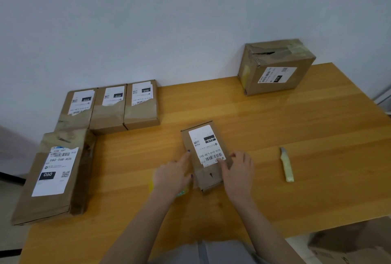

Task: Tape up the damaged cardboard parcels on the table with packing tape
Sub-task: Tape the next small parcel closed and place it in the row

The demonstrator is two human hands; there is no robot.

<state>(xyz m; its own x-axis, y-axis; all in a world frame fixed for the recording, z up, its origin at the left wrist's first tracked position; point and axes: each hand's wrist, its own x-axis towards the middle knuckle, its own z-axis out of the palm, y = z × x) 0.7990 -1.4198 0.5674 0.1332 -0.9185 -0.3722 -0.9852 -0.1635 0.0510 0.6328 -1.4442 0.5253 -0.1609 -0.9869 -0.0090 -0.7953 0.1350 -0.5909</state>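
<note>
A small brown cardboard parcel (208,176) with a white shipping label lies near the middle of the wooden table (306,124). My left hand (171,176) lies at the parcel's left side, its index finger touching the left edge. A yellow-green tape roll (182,193) peeks out from under the palm, mostly hidden, and the hand appears to hold it. My right hand (237,172) rests on the parcel's right side with its fingers spread. One fingertip presses on the label and another lies on the right edge.
A small knife (286,168) with a yellow-wrapped handle lies to the right. A big torn box (275,67) stands at the back right. Three flat parcels (110,109) line the back left, a larger one (53,174) overhangs the left edge. Another carton (349,242) sits below the table, lower right.
</note>
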